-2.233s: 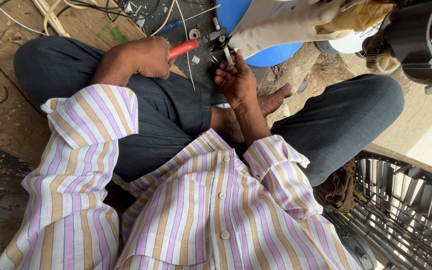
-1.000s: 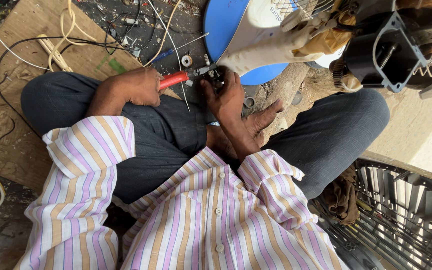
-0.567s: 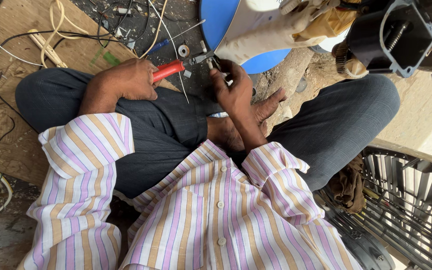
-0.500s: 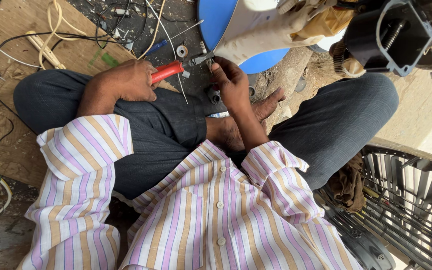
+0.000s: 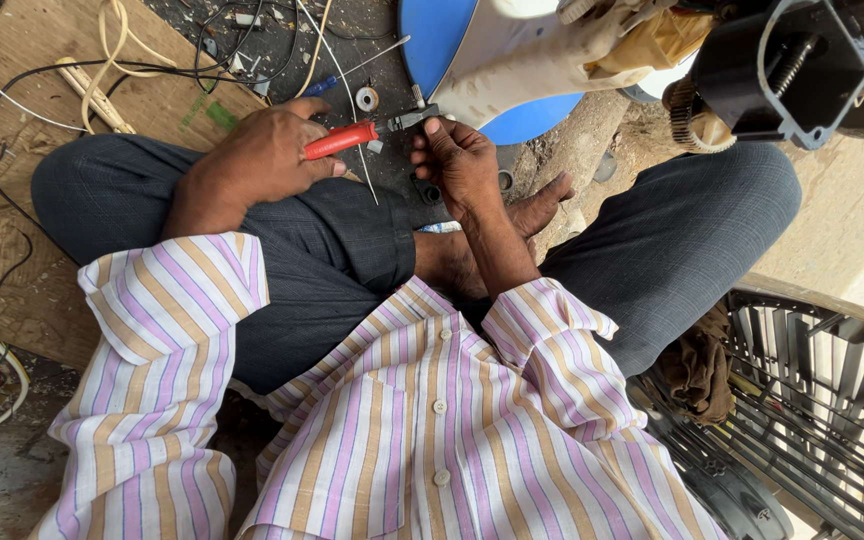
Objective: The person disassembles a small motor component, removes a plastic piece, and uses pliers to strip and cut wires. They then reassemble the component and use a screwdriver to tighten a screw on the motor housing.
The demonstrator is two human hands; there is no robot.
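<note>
The left hand [image 5: 267,150] has barely shifted since half a second ago, its fingers [image 5: 312,168] still curled tight round the red-handled pliers [image 5: 367,130]. At 3 o'clock of the plier nose, the right hand [image 5: 462,160] pinches something too small to tell, under the white fan body [image 5: 542,55] at 12 o'clock.

Right hand [image 5: 462,160] now raised from lap to red-handled pliers [image 5: 362,132], fingertips meeting the metal tip.

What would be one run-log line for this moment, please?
left hand: grips red pliers | right hand: fingers at plier tip, item hidden | nearby: wires, blue disc, cardboard
</note>
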